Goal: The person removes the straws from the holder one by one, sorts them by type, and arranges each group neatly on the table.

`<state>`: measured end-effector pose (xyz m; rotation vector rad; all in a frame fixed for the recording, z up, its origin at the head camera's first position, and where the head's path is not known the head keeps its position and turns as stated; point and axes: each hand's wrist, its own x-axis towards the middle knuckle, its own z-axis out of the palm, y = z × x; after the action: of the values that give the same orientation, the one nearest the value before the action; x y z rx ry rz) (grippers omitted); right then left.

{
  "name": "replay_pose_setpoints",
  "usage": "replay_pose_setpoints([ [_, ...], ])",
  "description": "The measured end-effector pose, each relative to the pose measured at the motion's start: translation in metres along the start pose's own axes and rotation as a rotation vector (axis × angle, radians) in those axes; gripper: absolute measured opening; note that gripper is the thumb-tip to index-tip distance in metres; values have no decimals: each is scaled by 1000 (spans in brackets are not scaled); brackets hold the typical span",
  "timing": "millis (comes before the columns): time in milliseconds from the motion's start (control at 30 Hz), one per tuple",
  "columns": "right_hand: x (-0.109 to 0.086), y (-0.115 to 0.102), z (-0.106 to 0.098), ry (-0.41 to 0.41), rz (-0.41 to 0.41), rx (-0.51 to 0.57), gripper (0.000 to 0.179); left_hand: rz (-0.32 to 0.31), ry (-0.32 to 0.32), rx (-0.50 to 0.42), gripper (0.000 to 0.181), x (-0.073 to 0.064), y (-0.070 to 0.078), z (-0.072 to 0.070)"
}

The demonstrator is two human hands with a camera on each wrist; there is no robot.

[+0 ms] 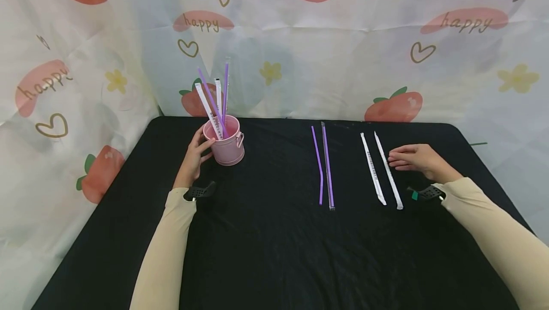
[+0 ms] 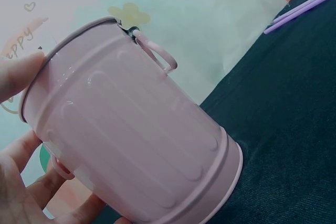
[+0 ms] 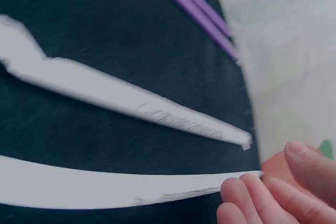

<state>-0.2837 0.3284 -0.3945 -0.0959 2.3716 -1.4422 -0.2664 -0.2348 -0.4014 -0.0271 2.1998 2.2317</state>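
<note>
At the back left of the table, my left hand [image 1: 191,159] holds a small pink metal bucket [image 1: 230,151] by its side, the thumb at the rim. Purple and white-wrapped straws [image 1: 207,105] stand leaning in it. The left wrist view shows fingers along the ridged bucket wall [image 2: 126,129], beside a small side handle. On the right, my right hand [image 1: 422,160] hovers next to the rightmost paper-wrapped straw [image 1: 388,170], fingers loosely bent and thumb apart. In the right wrist view, the fingertips overlap this straw's far end [image 3: 105,190]; nothing is pinched.
Another white-wrapped straw [image 1: 373,169] lies just left of that one. Further left are a bare purple straw [image 1: 318,164] and a purple straw in a clear wrapper [image 1: 328,167]. Black cloth [image 1: 274,253] covers the table, and a printed curtain [image 1: 317,71] hangs behind it.
</note>
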Motion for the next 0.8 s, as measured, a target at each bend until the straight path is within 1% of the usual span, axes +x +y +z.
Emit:
replay_pose_setpoints([
  [133, 0, -18, -3, 14, -81, 64, 13, -3, 6, -5, 62, 3, -4, -2],
  [200, 2, -31, 0, 30, -132, 88, 9, -6, 14, -6, 61, 7, -9, -4],
  [333, 10, -62, 13, 27, -229, 127, 18, 5, 22, 5, 61, 12, -16, -6],
  [467, 23, -92, 34, -15, -281, 149, 27, 13, 19, 5, 61, 13, -17, -7],
  [600, 40, -117, 60, -47, -297, 169, 31, 8, 14, 6, 62, 15, -17, -8],
  [733, 57, -137, 86, -82, -312, 194, 37, 11, 6, 28, 61, 16, -17, -9],
  [800, 65, -145, 99, -102, -320, 215, 36, 10, -1, 40, 60, 16, -16, -10],
])
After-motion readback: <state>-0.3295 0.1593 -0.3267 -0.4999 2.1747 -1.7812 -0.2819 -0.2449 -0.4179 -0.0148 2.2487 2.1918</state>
